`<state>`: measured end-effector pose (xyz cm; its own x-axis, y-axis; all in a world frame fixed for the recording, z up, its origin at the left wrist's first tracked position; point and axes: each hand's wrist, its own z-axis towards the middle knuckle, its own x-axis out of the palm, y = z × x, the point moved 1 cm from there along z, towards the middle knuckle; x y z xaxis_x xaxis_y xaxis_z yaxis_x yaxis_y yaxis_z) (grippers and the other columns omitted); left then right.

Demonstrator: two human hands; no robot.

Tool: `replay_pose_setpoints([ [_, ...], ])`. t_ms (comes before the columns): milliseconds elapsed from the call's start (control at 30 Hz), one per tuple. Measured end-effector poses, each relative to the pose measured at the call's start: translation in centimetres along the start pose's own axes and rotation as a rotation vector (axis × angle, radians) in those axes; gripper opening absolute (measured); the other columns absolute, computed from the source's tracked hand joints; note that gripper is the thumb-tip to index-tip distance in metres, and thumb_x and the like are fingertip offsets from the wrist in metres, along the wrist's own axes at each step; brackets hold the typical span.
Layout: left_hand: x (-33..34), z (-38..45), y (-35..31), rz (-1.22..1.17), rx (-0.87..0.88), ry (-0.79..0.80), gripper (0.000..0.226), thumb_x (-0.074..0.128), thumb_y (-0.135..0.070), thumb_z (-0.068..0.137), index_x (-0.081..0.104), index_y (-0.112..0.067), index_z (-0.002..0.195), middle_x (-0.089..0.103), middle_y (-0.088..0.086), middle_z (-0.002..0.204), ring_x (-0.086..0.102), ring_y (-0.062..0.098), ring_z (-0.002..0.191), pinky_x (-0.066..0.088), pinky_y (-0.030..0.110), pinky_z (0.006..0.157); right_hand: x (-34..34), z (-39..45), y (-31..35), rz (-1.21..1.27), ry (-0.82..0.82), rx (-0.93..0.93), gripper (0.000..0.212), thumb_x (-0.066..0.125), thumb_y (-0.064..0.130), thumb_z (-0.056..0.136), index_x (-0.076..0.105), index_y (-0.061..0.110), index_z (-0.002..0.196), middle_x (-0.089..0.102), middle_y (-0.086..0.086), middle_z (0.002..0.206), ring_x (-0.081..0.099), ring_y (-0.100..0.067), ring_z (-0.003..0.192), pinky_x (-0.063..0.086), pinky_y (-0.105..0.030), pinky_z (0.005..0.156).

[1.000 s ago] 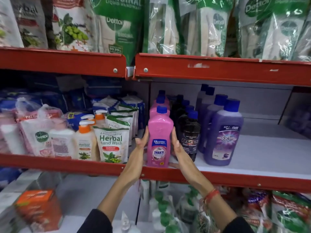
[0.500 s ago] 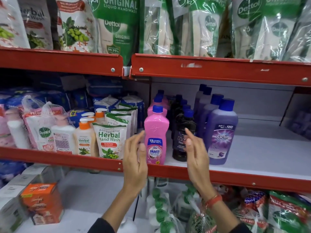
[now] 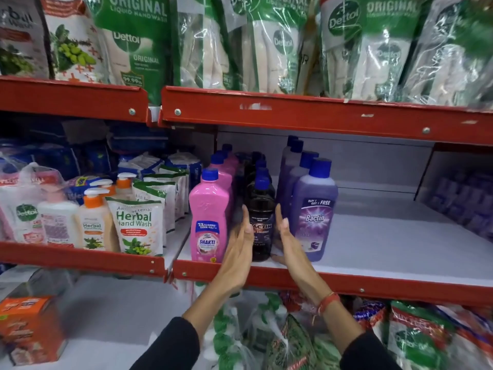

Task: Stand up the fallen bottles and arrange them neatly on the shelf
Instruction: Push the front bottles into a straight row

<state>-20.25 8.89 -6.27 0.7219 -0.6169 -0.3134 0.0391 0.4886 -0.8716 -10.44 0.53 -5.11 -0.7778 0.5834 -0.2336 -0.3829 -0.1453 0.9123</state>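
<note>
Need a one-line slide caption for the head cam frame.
Both hands, left hand and right hand, flank the upright black bottle between pink bottle and purple bottle.

Open shelf to the right of the bottle rows, tight gaps between them.

The white shelf board (image 3: 386, 244) lies bare from the purple Bactin bottle (image 3: 312, 217) to the right edge and back wall, leaving wide room there. The pink Shakti bottle (image 3: 209, 217), black Bactin bottle (image 3: 260, 209) and purple row stand close at the front edge, and the left hand (image 3: 240, 252) and right hand (image 3: 289, 244) fill the narrow gaps either side of the black one. The red upper shelf rail (image 3: 320, 116) limits headroom above the caps. Herbal Hand Wash pouches (image 3: 138, 225) crowd the left.
</note>
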Motion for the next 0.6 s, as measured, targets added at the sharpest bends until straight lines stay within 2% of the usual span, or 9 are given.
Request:
replay_pose_setpoints([
  [67,0.1,-1.0,-0.1,0.028,-0.010,-0.017,0.084,-0.002,-0.087,0.065,-0.011,-0.054,0.142,-0.003,-0.016,0.159,-0.002,0.003,0.144,0.003,0.037,0.119,-0.4,-0.8,-0.3,-0.044,0.019,0.001,0.043,0.016,0.078,0.081,0.017,0.079,0.124,0.029,0.022,0.147,0.034,-0.011,0.141,0.035,-0.050,0.115],
  [133,-0.2,-1.8,-0.5,0.029,-0.001,-0.022,0.082,-0.003,-0.085,0.066,-0.008,-0.055,0.142,0.006,-0.015,0.158,0.005,0.001,0.142,0.006,0.034,0.116,-0.8,-1.6,-0.6,-0.079,0.026,-0.003,0.048,0.016,0.076,0.084,0.015,0.072,0.132,0.028,0.023,0.148,0.031,-0.011,0.143,0.033,-0.051,0.115],
  [267,-0.5,-3.4,-0.9,0.094,0.029,-0.041,0.081,-0.007,-0.084,0.066,-0.002,-0.057,0.142,0.026,-0.020,0.139,0.022,0.000,0.132,0.018,0.031,0.109,-1.3,-2.7,-0.4,-0.083,0.020,-0.008,0.053,0.021,0.074,0.085,0.014,0.066,0.137,0.024,0.031,0.143,0.026,-0.007,0.143,0.031,-0.049,0.117],
  [333,-0.6,-3.8,-0.7,0.060,0.042,-0.045,0.078,-0.004,-0.085,0.068,0.001,-0.058,0.141,0.023,-0.023,0.135,0.021,-0.002,0.130,0.020,0.036,0.113,-1.3,-2.9,0.0,-0.107,0.025,-0.010,0.055,0.022,0.073,0.085,0.014,0.064,0.139,0.023,0.032,0.142,0.024,-0.004,0.142,0.029,-0.049,0.118],
  [433,-0.7,-3.8,-0.2,-0.011,0.048,-0.046,0.068,0.005,-0.082,0.075,0.008,-0.062,0.139,0.019,-0.037,0.136,0.020,0.001,0.137,0.024,0.053,0.118,-1.2,-3.3,0.2,-0.126,0.025,-0.021,0.059,0.021,0.067,0.087,0.012,0.056,0.144,0.025,0.034,0.139,0.023,0.002,0.138,0.024,-0.041,0.120],
  [500,-0.7,-3.8,-0.3,-0.033,0.052,-0.058,0.066,0.007,-0.082,0.076,0.012,-0.062,0.139,0.017,-0.047,0.134,0.020,0.003,0.141,0.024,0.053,0.118,-1.3,-3.5,0.2,-0.144,0.022,-0.032,0.059,0.021,0.065,0.088,0.011,0.054,0.145,0.026,0.039,0.135,0.026,0.003,0.136,0.023,-0.035,0.119],
  [600,-0.6,-4.1,-0.4,-0.018,0.064,-0.061,0.065,0.009,-0.080,0.079,0.015,-0.059,0.140,0.020,-0.044,0.138,0.023,0.006,0.144,0.023,0.044,0.119,-1.6,-3.6,0.0,-0.159,0.046,-0.049,0.057,0.023,0.064,0.089,0.011,0.056,0.144,0.028,0.046,0.126,0.028,0.003,0.136,0.026,-0.036,0.118],
])
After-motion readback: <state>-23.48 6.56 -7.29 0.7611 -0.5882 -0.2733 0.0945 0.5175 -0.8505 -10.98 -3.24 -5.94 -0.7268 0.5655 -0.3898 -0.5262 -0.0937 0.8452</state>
